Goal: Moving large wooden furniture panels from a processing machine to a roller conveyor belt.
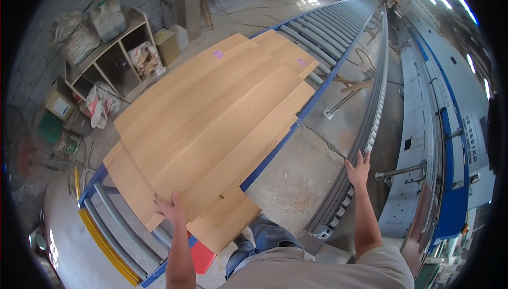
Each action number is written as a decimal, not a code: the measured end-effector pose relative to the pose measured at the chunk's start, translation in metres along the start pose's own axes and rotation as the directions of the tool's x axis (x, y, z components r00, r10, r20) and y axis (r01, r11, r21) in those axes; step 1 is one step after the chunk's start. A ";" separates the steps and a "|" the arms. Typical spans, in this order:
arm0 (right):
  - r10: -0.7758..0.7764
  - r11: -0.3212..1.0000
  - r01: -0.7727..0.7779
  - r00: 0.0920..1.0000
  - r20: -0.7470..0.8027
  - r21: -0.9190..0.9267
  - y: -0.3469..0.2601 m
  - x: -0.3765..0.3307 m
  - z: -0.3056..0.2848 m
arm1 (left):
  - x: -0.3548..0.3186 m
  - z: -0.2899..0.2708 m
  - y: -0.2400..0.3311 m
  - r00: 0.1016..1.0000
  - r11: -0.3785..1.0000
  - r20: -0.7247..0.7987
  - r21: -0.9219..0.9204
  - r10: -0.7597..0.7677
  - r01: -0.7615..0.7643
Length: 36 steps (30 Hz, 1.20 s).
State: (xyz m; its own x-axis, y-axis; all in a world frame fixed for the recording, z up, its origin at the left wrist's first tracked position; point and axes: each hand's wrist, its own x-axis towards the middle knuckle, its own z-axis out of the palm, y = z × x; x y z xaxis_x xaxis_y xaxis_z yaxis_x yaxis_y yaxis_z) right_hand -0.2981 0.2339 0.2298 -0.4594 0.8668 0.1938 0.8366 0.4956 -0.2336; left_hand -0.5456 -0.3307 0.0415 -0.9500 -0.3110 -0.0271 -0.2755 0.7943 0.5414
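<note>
Several light wood boards (211,114) lie stepped side by side across a blue-framed roller conveyor. My left hand (170,208) rests on the near end of the boards, its fingers apart and holding nothing. One shorter board (225,220) juts toward my legs, just right of that hand. Out to the right, my right hand (358,170) is stretched with fingers spread over a long dark rail (338,204) edged with pale links. Whether it touches the rail I cannot tell. Two small purple marks (218,54) show on the far boards.
Bare conveyor rollers (323,30) run away at the far right; others lie near left beside a yellow rail (108,246). A shelf unit (114,64) with bags and boxes stands left. A large pale machine (450,104) lines the right side. Something red (202,257) sits below the boards.
</note>
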 end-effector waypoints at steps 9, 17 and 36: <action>0.121 0.966 -0.117 0.993 -0.001 0.232 0.002 0.003 -0.006 | 0.002 0.027 0.055 0.999 0.997 -0.042 -0.080 0.002 -0.005; 0.178 0.961 -0.193 0.980 0.090 0.197 0.001 0.006 -0.010 | 0.007 0.073 0.102 1.000 0.997 -0.020 -0.071 0.019 -0.021; 0.140 0.921 -0.170 0.984 0.111 0.350 0.003 0.008 -0.014 | -0.009 0.169 0.297 0.997 1.000 -0.073 -0.027 0.002 -0.004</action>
State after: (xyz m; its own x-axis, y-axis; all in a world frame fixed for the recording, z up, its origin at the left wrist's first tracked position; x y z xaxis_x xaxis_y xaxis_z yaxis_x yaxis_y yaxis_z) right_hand -0.2953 0.2420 0.2439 -0.3682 0.9283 0.0525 0.7441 0.3280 -0.5820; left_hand -0.6434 -0.0036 0.0601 -0.9373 -0.3467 0.0357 -0.2676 0.7813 0.5639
